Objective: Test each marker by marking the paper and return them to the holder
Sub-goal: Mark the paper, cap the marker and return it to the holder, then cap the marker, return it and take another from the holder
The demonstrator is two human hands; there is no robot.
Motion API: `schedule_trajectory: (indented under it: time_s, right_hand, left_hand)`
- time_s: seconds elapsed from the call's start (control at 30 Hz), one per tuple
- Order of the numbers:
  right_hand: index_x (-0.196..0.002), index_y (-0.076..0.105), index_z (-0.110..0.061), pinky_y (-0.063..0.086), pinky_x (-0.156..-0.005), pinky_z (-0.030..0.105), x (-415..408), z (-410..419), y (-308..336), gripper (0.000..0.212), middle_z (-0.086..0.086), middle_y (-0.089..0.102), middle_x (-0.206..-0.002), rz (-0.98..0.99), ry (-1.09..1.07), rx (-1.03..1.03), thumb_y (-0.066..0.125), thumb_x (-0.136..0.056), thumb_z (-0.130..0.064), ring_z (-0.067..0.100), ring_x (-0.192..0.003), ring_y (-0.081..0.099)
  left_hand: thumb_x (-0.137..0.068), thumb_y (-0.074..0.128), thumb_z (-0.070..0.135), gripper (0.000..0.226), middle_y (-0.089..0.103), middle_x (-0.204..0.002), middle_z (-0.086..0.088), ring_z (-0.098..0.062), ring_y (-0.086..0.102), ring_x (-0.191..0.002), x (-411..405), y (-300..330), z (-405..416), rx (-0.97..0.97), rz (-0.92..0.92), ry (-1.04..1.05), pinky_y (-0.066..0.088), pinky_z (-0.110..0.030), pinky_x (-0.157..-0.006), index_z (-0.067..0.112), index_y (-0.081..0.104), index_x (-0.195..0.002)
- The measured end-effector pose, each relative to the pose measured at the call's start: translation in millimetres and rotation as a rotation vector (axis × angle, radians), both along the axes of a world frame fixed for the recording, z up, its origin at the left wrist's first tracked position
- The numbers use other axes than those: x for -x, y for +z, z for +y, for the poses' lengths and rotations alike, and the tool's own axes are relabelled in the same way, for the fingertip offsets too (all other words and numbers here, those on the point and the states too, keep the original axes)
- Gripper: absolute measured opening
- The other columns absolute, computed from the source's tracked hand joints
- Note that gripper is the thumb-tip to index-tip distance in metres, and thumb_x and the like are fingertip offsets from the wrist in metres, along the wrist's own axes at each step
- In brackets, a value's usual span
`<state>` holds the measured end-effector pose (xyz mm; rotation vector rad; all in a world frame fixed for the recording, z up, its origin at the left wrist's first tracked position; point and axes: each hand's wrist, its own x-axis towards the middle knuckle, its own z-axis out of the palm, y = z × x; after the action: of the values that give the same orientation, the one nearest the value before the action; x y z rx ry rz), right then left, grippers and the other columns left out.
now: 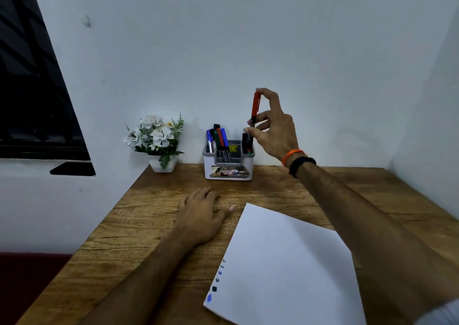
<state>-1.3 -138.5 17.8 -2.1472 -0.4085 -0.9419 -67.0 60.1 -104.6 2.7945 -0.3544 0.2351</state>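
A white and grey marker holder point(228, 168) stands at the back of the wooden desk point(149, 225) against the wall. Several markers point(219, 140) stand in its left and middle compartments, and dark ones point(245, 142) in the right one. My right hand point(273, 130) pinches a red-capped marker point(254, 108) upright, cap up, over the holder's right compartment, its lower end down among the markers there. My left hand point(203, 215) rests flat on the desk in front of the holder. A white sheet of paper point(285, 262) lies at the front right, with several small coloured marks along its left edge.
A small white pot of artificial white flowers point(159, 140) stands left of the holder. A dark window point(32, 88) is at the far left. White walls close the desk at the back and on the right.
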Motion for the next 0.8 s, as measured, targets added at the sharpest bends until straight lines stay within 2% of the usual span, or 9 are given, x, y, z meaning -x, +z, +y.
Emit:
schedule_trajectory:
  time_s: [0.17,0.33,0.47,0.53,0.63,0.8]
  right_hand:
    - [-0.145,0.031,-0.029,0.061,-0.078,0.035,-21,-1,-8,0.088,0.0,0.075,-0.094,-0.004,-0.04,-0.006,0.084,-0.075,-0.018,0.013,-0.068,0.071]
    - [-0.142,0.036,-0.028,0.057,-0.077,0.027,-28,-3,-23,0.078,0.004,0.075,-0.093,0.046,-0.02,0.005,0.08,-0.079,-0.015,0.015,-0.069,0.071]
    - [-0.125,0.053,-0.022,0.058,-0.084,0.038,-25,-6,-35,0.047,0.006,0.073,-0.107,0.136,-0.057,0.156,0.076,-0.084,-0.019,0.021,-0.081,0.071]
    - [-0.125,0.054,-0.02,0.057,-0.086,0.041,-23,-7,-40,0.046,0.005,0.071,-0.115,0.158,-0.085,0.233,0.076,-0.084,-0.02,0.022,-0.086,0.07]
    - [-0.124,0.056,-0.021,0.056,-0.086,0.041,-21,-9,-40,0.046,0.004,0.068,-0.117,0.129,-0.08,0.235,0.076,-0.083,-0.021,0.019,-0.088,0.068]
    - [-0.126,0.057,-0.02,0.049,-0.085,0.026,-18,-4,-30,0.047,0.003,0.061,-0.121,0.034,-0.076,0.188,0.075,-0.083,-0.021,0.014,-0.096,0.06]
  left_hand:
    - [-0.09,0.034,0.068,0.065,0.034,-0.152,0.003,-0.016,0.026,-0.141,-1,-1,-1,0.002,-0.008,0.01,0.017,-0.044,-0.114,0.027,0.043,-0.139]
    - [-0.09,0.034,0.068,0.065,0.034,-0.152,0.003,-0.017,0.026,-0.141,-1,0,-1,0.004,-0.001,0.007,0.017,-0.044,-0.115,0.027,0.043,-0.139]
    - [-0.09,0.033,0.068,0.065,0.034,-0.152,0.003,-0.017,0.027,-0.141,0,1,-2,-0.01,0.004,0.007,0.018,-0.044,-0.115,0.027,0.042,-0.14]
    - [-0.09,0.033,0.068,0.065,0.034,-0.152,0.003,-0.017,0.027,-0.141,1,2,-2,-0.012,0.009,0.007,0.018,-0.045,-0.115,0.027,0.042,-0.14]
    - [-0.09,0.033,0.068,0.065,0.034,-0.152,0.003,-0.018,0.027,-0.14,2,4,-2,-0.019,0.012,0.007,0.018,-0.044,-0.115,0.027,0.041,-0.14]
    - [-0.09,0.032,0.068,0.065,0.034,-0.152,0.003,-0.018,0.026,-0.141,2,3,-3,-0.023,0.019,0.01,0.018,-0.044,-0.115,0.027,0.041,-0.14]
